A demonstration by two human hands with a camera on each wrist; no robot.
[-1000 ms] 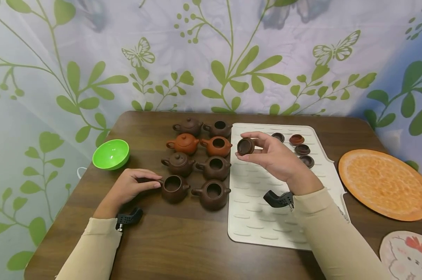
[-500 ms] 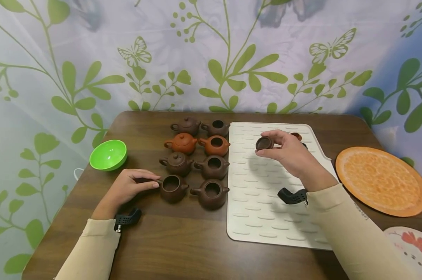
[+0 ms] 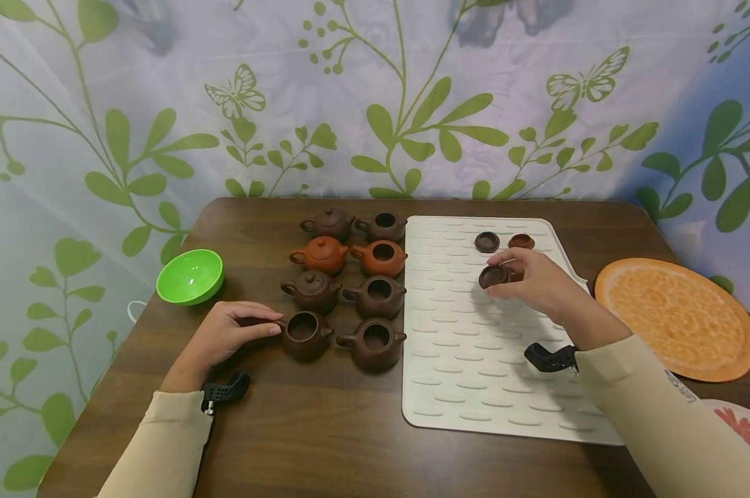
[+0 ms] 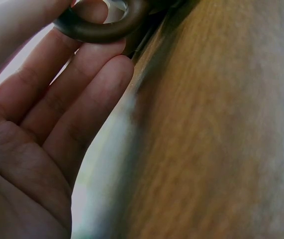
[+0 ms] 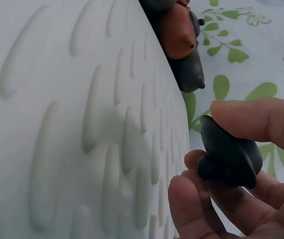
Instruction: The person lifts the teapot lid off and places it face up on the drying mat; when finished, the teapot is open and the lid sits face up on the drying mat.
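Observation:
My left hand pinches the handle of a dark brown teapot that stands lidless at the front of the left column. The left wrist view shows the ring handle between thumb and fingers. Over the white mat, my right hand holds a dark teapot lid by its edge, hollow side up in the head view. The right wrist view shows this lid tilted, its knob near the fingers. On the mat behind it lie another dark lid and a reddish-brown lid.
Beside the held teapot is a column of lidless teapots, including an orange one. Lidded teapots, one orange, stand behind it. A green bowl sits at left; a round orange mat and a pink-white mat lie at right.
My right hand has carried the lid rightward and lower over the white mat, uncovering the dark lid at the back. My left hand stays on the teapot handle.

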